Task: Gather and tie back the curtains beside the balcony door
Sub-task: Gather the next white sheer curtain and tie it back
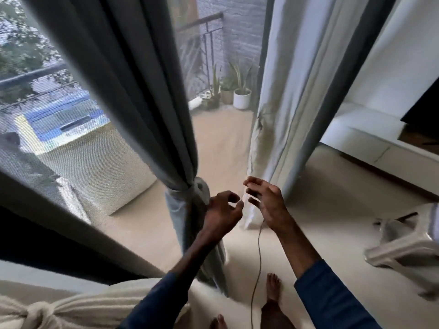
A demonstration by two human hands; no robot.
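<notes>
Grey fabric curtain (152,110) knotted at frame centre.
Left hand (222,211) loosely curled, empty, beside the knot; right hand (266,203) fingers straight, empty, by white fabric curtain (285,103).

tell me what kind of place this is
Probably a room in a flat, opening onto a balcony: long curtains hang on either side, and outside are a railing and potted plants.

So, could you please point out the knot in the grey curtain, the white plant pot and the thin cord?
knot (198,188): head view, its bunched centre.
white plant pot (242,99): head view, its front wall.
thin cord (260,248): head view, its middle stretch.
</notes>
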